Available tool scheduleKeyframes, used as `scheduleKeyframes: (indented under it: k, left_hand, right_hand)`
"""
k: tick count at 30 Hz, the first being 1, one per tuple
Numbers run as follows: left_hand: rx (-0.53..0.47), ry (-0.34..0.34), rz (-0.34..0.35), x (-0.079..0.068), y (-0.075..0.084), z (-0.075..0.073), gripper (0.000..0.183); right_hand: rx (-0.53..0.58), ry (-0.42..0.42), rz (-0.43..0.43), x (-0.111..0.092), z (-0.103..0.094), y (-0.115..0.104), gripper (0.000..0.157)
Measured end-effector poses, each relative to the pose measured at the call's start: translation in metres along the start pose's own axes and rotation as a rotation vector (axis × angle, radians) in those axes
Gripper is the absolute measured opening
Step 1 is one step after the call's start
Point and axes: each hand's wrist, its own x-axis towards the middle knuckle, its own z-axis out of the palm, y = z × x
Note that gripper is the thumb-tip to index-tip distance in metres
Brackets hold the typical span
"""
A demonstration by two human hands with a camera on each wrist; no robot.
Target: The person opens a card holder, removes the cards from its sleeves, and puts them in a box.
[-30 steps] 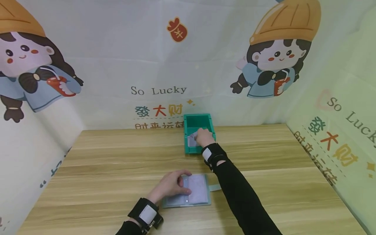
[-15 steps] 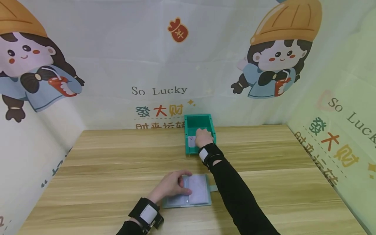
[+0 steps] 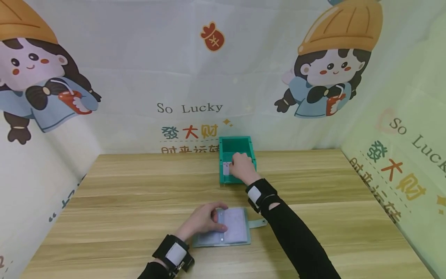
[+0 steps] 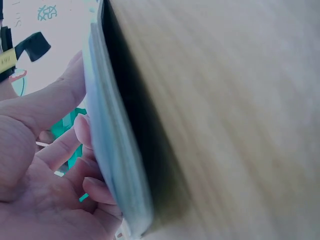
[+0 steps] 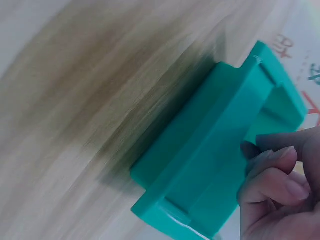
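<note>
A small pale-blue album [image 3: 237, 226] with clear sleeves lies spread on the wooden table, its snap strap [image 3: 258, 223] sticking out to the right. My left hand [image 3: 202, 221] rests over its left half, thumb on the pages near the middle and index finger reaching to the top edge. In the left wrist view the thumb and fingertips touch the album [image 4: 117, 135] from above. My right hand [image 3: 242, 167] is inside a green box [image 3: 237, 142], fingers curled and pointing down. Left of it shows a pale printed card [image 3: 226, 168]. I cannot tell whether the right fingers pinch anything.
The green box stands at the table's back edge against a printed cloth backdrop [image 3: 188, 85]. Cloth walls also line both sides of the wooden table [image 3: 139, 193]. A black wrist strap [image 3: 261, 193] is on each arm.
A card that stood slanted by the right hand now lies lower in the box, partly covered. The right wrist swings left, then back right, uncovering the strap's snap. The left hand stays put.
</note>
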Motion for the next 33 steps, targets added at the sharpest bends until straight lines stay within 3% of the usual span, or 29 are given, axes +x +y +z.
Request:
scheduleKeyframes:
  k: [3, 7, 13, 22, 33]
  left_hand:
    - [-0.003, -0.007, 0.01, 0.001, -0.002, 0.001, 0.057]
    - [-0.018, -0.007, 0.027, 0.0, -0.003, 0.0, 0.057]
    - [-0.032, -0.008, 0.047, -0.002, -0.004, -0.003, 0.055]
    - [-0.034, -0.012, 0.04, 0.003, -0.009, -0.002, 0.053]
    - [-0.052, -0.023, 0.038, 0.002, -0.009, -0.003, 0.05]
  right_hand:
    - [0.039, 0.048, -0.083, -0.014, -0.005, 0.003, 0.047]
    - [0.111, 0.04, -0.142, -0.035, -0.009, 0.009, 0.031]
    - [0.139, -0.035, -0.187, -0.066, -0.008, 0.019, 0.017]
    - [0.152, -0.2, -0.284, -0.101, -0.004, 0.038, 0.021]
    - [0.239, -0.296, -0.311, -0.122, 0.001, 0.052, 0.028]
